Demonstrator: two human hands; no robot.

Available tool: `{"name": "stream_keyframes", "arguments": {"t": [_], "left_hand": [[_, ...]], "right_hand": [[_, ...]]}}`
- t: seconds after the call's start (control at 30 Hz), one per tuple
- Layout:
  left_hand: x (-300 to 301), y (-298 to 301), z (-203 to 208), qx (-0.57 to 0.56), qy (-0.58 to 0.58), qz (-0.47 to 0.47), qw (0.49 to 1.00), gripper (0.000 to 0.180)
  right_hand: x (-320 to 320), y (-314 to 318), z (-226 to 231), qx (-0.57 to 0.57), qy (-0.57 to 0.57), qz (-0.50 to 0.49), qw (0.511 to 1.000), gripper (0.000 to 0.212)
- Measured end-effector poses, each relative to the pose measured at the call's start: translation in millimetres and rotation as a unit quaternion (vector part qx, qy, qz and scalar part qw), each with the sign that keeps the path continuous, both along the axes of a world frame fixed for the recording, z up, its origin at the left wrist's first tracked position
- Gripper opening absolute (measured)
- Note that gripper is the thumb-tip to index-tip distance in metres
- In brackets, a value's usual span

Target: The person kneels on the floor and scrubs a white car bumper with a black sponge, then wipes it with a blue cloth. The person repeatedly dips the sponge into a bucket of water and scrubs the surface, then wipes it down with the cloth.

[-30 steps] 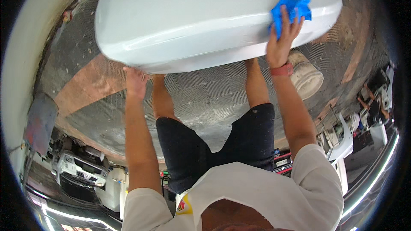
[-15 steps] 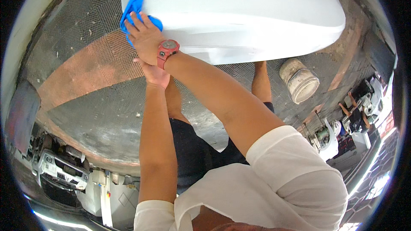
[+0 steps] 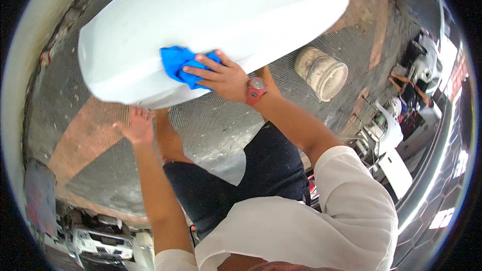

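Note:
A large, smooth white panel (image 3: 211, 15), shaped like a car body part, stretches across the upper middle at a slant. My right hand (image 3: 226, 78), a red watch (image 3: 257, 88) on its wrist, presses a crumpled blue cloth (image 3: 175, 64) onto the panel's near side. Its fingers spread over the cloth's right part. My left hand (image 3: 139, 126) is open at the panel's near left edge, holding nothing. Its fingertips come close to that edge; whether they touch it I cannot tell.
A dirty whitish bucket (image 3: 321, 74) lies on the ridged floor right of the panel. Car parts (image 3: 386, 130) stand farther right, near another person (image 3: 411, 90). A white car front (image 3: 103, 243) shows at lower left. A pale wall (image 3: 30, 60) borders the left.
My right hand has carried the blue cloth rightward along the panel. My left hand has moved away from my right wrist, down and left. The panel now appears farther left and more slanted.

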State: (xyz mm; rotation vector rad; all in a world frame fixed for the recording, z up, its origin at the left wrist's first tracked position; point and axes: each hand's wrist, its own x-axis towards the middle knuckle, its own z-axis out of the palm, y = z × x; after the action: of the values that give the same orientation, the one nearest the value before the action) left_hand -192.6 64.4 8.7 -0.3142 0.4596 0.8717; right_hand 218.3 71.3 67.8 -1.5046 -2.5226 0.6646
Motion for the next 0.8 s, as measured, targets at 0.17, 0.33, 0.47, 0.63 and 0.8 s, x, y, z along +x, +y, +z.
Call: {"name": "stream_keyframes", "arguments": {"t": [0.17, 0.33, 0.47, 0.63, 0.8], "left_hand": [[43.4, 15.8, 26.6, -0.177, 0.482, -0.052, 0.856, 0.137], [78.2, 26.0, 37.8, -0.191, 0.563, -0.079, 0.8, 0.126], [104.0, 27.7, 40.5, -0.176, 0.616, -0.09, 0.763, 0.122], [85.3, 22.1, 31.3, -0.183, 0.619, -0.087, 0.759, 0.126], [36.5, 14.5, 3.7, -0.199, 0.579, -0.132, 0.779, 0.129]], "right_hand": [[178.9, -29.2, -2.3, 0.083, -0.016, -0.152, 0.985, 0.041], [367.4, -32.4, -24.0, 0.084, -0.025, -0.413, 0.906, 0.078], [508.0, -14.4, -53.3, 0.035, 0.051, -0.507, 0.86, 0.071], [598.4, -1.0, -79.0, -0.098, -0.031, -0.604, 0.79, 0.062], [572.9, 10.4, -77.1, -0.172, -0.125, -0.654, 0.726, 0.056]]}}
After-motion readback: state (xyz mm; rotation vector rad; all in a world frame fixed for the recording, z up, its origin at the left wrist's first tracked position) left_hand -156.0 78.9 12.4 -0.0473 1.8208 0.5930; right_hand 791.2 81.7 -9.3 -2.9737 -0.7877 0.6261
